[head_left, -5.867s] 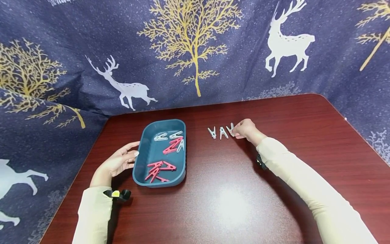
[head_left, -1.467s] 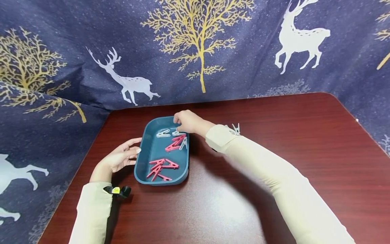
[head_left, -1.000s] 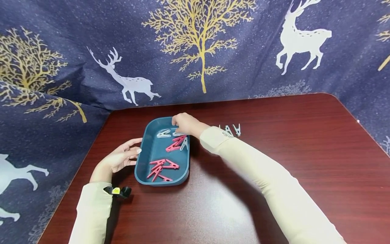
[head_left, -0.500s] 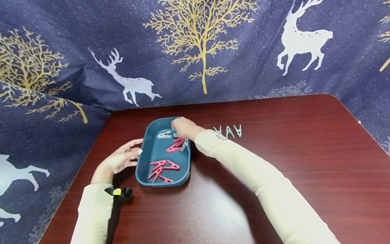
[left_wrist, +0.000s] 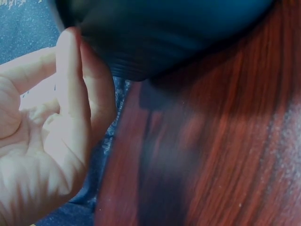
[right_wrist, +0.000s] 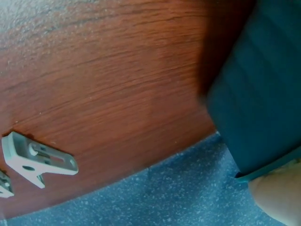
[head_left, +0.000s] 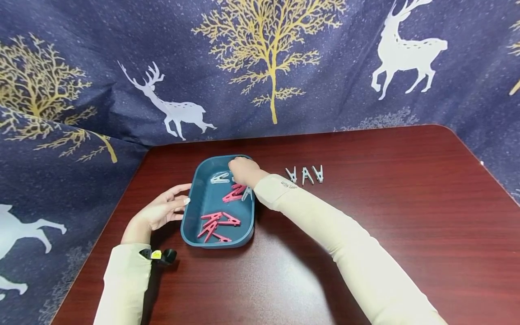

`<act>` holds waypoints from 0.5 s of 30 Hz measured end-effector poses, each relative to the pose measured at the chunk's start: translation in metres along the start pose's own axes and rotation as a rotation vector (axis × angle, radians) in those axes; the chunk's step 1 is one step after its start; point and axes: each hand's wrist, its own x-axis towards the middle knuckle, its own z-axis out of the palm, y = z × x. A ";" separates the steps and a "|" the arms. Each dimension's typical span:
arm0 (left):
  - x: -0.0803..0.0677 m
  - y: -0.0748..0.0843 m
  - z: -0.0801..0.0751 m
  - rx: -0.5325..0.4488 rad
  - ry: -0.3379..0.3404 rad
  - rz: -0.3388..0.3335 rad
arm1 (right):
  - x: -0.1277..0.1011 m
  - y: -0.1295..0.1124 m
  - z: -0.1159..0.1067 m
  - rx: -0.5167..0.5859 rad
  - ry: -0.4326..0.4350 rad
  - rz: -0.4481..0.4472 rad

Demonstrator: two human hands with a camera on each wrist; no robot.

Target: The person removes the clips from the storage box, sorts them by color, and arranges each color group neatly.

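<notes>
My left hand [head_left: 164, 210] rests against the left side of a blue plastic tub [head_left: 184, 225], its fingers and thumb touching the outer wall. Over the tub's far right corner, my right hand [head_left: 243, 169] reaches down inside. Its fingertips are hidden, so I cannot tell whether they grip the white clothespin [head_left: 233, 179] peeking out there. Another white clothespin [head_left: 220, 178] lies just left of that hand, and a third white clothespin [head_left: 247, 193] leans by the right wall. Red clothespins [head_left: 232, 195] lie beside it, with several more red clothespins [head_left: 211, 223] toward the near end.
Three white clothespins stand in a row on the dark red wooden table [head_left: 365, 203]: a left one [head_left: 291, 174], a middle one [head_left: 307, 176] and a right one [head_left: 318, 174]. A patterned blue cloth [head_left: 325, 67] hangs behind the table's far edge.
My right hand has left the table clothespins and reached over to the tub, then sunk lower into its far right corner. My left hand stays at the tub's side.
</notes>
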 end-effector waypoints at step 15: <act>0.000 -0.001 -0.001 -0.008 -0.008 0.019 | 0.002 -0.002 0.008 -0.133 -0.026 -0.004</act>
